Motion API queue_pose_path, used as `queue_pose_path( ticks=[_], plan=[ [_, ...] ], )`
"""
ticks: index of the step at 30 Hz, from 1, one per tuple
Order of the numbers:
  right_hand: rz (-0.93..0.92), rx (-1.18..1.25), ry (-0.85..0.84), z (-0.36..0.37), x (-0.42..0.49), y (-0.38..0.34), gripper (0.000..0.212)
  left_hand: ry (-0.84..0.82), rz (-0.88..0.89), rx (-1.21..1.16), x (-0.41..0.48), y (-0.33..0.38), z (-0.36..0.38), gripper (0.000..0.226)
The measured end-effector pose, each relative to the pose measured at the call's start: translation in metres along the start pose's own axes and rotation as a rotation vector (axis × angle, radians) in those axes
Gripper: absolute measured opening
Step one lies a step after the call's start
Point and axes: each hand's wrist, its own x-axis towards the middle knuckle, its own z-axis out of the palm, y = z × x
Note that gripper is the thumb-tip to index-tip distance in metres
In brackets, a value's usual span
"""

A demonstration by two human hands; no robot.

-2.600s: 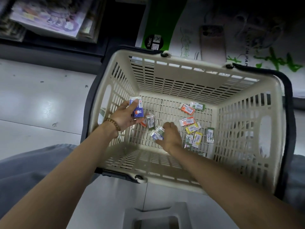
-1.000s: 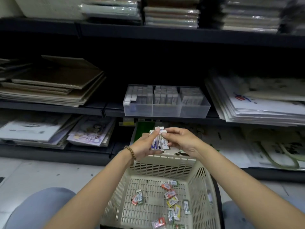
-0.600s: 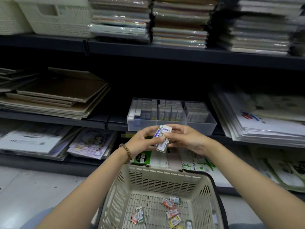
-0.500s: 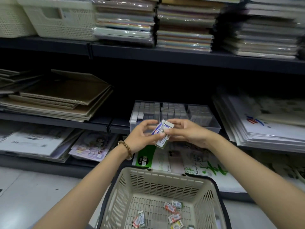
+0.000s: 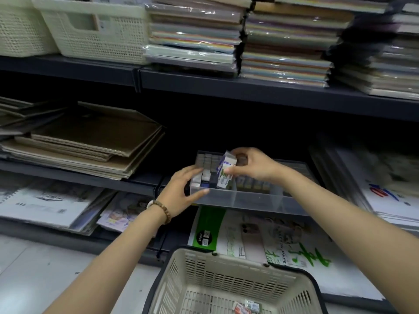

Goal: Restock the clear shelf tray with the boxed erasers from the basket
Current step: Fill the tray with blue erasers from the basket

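A cream slatted basket (image 5: 226, 259) sits nearest, with a few loose packets (image 5: 246, 308) on its floor. Above it the right hand (image 5: 251, 165) pinches a small stack of boxed erasers (image 5: 224, 174), white with blue and green print, tilted over the left compartment of the clear shelf tray (image 5: 249, 200). The left hand (image 5: 181, 193), fingers straight, rests on the tray's left corner. Brown cardboard sheets (image 5: 90, 143) lie to the left.

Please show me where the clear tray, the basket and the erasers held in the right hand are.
clear tray (image 5: 256, 201): head view, its bare front wall.
basket (image 5: 226, 259): head view, its far rim.
boxed erasers (image 5: 224, 175): head view, printed face of the boxes that the right hand (image 5: 252, 165) grips.
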Motion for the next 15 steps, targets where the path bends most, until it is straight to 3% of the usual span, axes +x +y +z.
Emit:
queue_pose_path(
  ticks=[3, 15],
  plan=[
    [0.011, -0.211, -0.048, 0.013, 0.005, 0.005, 0.077, -0.066, 0.037, 0.098, -0.001, -0.010, 0.004, 0.064],
    [0.031, -0.280, -0.013, 0.047, 0.006, -0.004, 0.073, -0.035, 0.079, 0.166, -0.001, -0.016, 0.009, 0.065]
  ],
)
